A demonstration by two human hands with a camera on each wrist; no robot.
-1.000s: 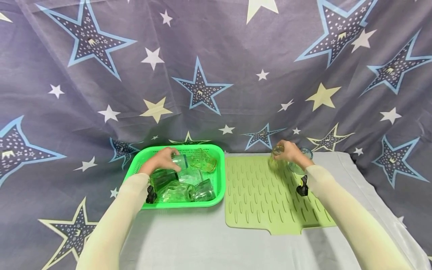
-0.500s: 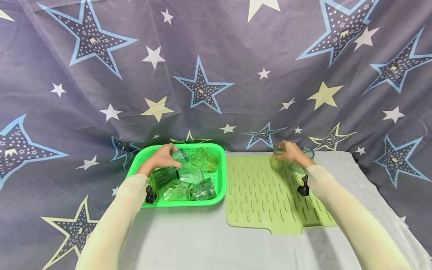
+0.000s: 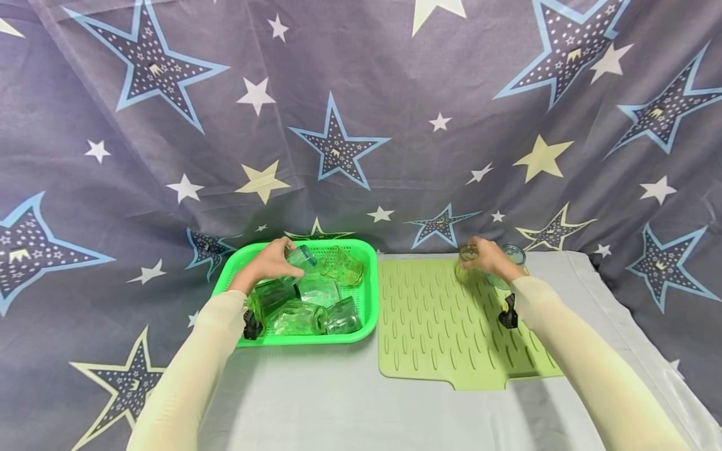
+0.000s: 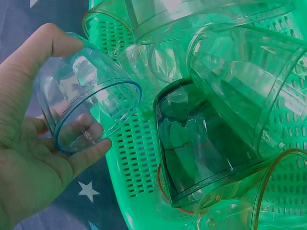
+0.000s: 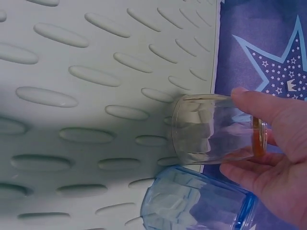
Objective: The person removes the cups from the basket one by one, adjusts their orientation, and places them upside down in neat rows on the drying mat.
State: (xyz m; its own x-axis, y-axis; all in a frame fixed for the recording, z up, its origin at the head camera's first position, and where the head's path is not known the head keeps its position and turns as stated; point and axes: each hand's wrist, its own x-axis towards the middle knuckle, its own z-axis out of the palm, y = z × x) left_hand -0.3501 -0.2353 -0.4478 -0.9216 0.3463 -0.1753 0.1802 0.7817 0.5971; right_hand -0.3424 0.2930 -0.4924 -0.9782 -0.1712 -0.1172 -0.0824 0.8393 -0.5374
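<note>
In the head view my left hand (image 3: 272, 260) is over the left part of the green basket (image 3: 369, 307), holding a clear cup with a blue rim (image 4: 86, 93). Its thumb lies on one side of the cup and the fingers on the other, with the rim tilted toward the basket. Several clear, green and amber-tinted cups lie in the basket, among them a dark green one (image 4: 206, 143). My right hand (image 3: 489, 255) grips an amber-tinted cup (image 5: 206, 127) by its upper end, at the back of the light green mat (image 3: 429, 326). A blue-tinted cup (image 5: 192, 203) stands close beside it.
The mat, with raised oval ridges, lies right of the basket on a white-covered table (image 3: 304, 394). Behind both hangs a grey star-patterned cloth (image 3: 395, 156), close to the back edges of basket and mat.
The cup in my left hand has tilted, its blue rim turning upward, and the hand has shifted slightly. My right hand stays on the amber-tinted cup, almost still.
</note>
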